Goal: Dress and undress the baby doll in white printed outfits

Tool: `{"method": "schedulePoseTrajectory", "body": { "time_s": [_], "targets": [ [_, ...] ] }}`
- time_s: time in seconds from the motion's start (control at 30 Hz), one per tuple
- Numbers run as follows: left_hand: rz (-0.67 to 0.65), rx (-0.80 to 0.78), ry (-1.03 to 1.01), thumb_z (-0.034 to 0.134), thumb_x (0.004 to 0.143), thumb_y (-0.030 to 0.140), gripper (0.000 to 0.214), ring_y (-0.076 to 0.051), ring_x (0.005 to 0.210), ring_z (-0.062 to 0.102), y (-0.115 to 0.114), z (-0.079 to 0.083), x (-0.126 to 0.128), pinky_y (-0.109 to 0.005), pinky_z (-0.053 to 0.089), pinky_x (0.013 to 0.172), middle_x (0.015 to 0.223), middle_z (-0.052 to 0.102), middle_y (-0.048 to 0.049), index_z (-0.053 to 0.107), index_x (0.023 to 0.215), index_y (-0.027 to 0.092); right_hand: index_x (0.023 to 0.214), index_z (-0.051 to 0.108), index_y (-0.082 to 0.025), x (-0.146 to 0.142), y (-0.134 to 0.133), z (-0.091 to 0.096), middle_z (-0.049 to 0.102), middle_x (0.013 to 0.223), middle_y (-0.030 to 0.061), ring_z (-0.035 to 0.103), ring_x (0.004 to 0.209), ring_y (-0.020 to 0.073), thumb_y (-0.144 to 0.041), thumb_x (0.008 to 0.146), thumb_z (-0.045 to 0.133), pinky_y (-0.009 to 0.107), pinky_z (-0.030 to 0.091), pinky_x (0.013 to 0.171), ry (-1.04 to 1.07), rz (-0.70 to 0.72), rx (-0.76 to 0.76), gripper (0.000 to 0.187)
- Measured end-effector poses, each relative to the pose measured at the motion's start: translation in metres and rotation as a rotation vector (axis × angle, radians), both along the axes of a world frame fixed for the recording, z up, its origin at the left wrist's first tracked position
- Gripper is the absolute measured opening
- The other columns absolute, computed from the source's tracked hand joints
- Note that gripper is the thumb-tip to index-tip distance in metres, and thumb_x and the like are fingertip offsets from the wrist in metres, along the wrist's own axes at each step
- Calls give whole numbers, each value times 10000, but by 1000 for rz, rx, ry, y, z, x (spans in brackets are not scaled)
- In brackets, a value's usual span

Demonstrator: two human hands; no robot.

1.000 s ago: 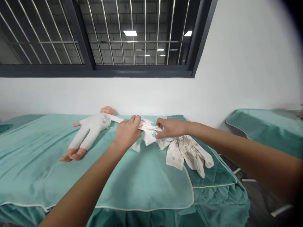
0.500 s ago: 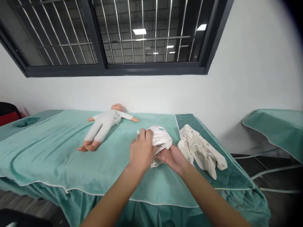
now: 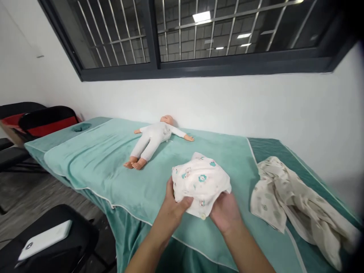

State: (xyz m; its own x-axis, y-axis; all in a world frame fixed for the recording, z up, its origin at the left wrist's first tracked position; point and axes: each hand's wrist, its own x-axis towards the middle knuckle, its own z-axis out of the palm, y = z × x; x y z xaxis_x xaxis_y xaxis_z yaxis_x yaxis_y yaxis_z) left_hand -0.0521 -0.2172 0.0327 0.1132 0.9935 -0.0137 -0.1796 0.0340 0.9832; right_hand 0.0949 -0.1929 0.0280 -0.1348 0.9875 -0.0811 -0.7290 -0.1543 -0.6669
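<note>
Both my hands hold up a bunched white baby garment (image 3: pixel 200 182) with small printed animals, above the near edge of the teal-covered bed (image 3: pixel 113 167). My left hand (image 3: pixel 174 206) grips its left underside, thumb over the cloth. My right hand (image 3: pixel 226 210) cups it from below on the right. A baby doll (image 3: pixel 155 138) in a white suit lies on its back farther off, near the wall. A second cream printed garment (image 3: pixel 287 197) lies crumpled on the bed to the right.
A black stool (image 3: pixel 57 242) at lower left carries a white flat device (image 3: pixel 45 239). Black and red chairs (image 3: pixel 42 121) stand at far left. A white wall and a barred window (image 3: pixel 199 34) run behind the bed.
The garment has come off the bed toward me and is bunched in both hands. My view has swung left and nearer, bringing the stool and chairs into sight.
</note>
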Motion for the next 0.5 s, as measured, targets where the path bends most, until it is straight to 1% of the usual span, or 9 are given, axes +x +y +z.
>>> {"method": "schedulePoseTrajectory", "body": {
  "time_s": [0.07,0.13,0.2,0.23,0.3,0.37,0.4,0.47,0.5],
  "targets": [
    [39,-20,-111,827,657,445,976,-315,1374,458,-5,-4,1,-420,422,1117,1476,499,-127,352,1487,249,1228,656,-323,-15,0,-2,693,1242,61,560,1263,319,-640,830,523,536,497,996,-23,57,-6,526],
    [110,-42,-176,859,604,405,978,-330,1325,512,-6,-6,0,-432,440,1098,1424,556,-131,412,1457,236,1212,667,-313,-26,-1,-8,699,1232,67,576,1241,311,-587,831,588,513,506,985,-62,105,-29,475],
    [195,-54,-219,849,608,371,923,-341,1271,559,-3,-8,-5,-453,457,1074,1376,598,-135,456,1429,212,1220,664,-298,-29,-3,-15,698,1237,68,601,1207,295,-439,828,679,482,514,972,-140,155,-37,417],
    [238,-47,-239,829,630,358,881,-341,1262,567,-1,-8,-9,-459,458,1070,1365,607,-135,469,1418,203,1229,659,-286,-27,-3,-17,696,1240,72,617,1182,291,-372,819,708,474,518,964,-185,188,-28,421],
    [311,-15,-265,785,671,323,815,-334,1278,556,2,-10,-18,-456,447,1081,1376,599,-129,473,1413,194,1240,655,-254,-20,-5,-21,694,1237,94,650,1125,292,-331,808,734,476,527,946,-276,267,2,445],
    [381,16,-246,747,705,290,794,-319,1302,537,4,-15,-33,-444,438,1092,1405,575,-120,443,1433,200,1230,662,-240,-8,-7,-23,696,1223,112,679,1063,290,-378,801,744,474,538,924,-382,317,14,458],
    [420,27,-214,735,719,284,795,-310,1306,535,4,-18,-42,-438,437,1094,1415,567,-114,422,1446,208,1210,674,-242,-1,-8,-25,699,1213,115,689,1038,284,-404,789,753,462,544,914,-439,316,5,458],
    [532,47,-99,711,752,305,782,-290,1303,540,3,-25,-68,-427,442,1089,1416,567,-96,390,1462,234,1155,703,-248,13,-12,-32,703,1198,118,697,1009,270,-426,758,778,426,550,903,-517,270,-27,442],
    [597,52,-11,698,771,325,760,-280,1303,540,1,-29,-83,-420,447,1084,1411,572,-83,388,1461,250,1128,716,-247,19,-15,-36,707,1186,120,699,996,265,-430,743,790,411,554,896,-524,236,-48,432]
  ]
}}
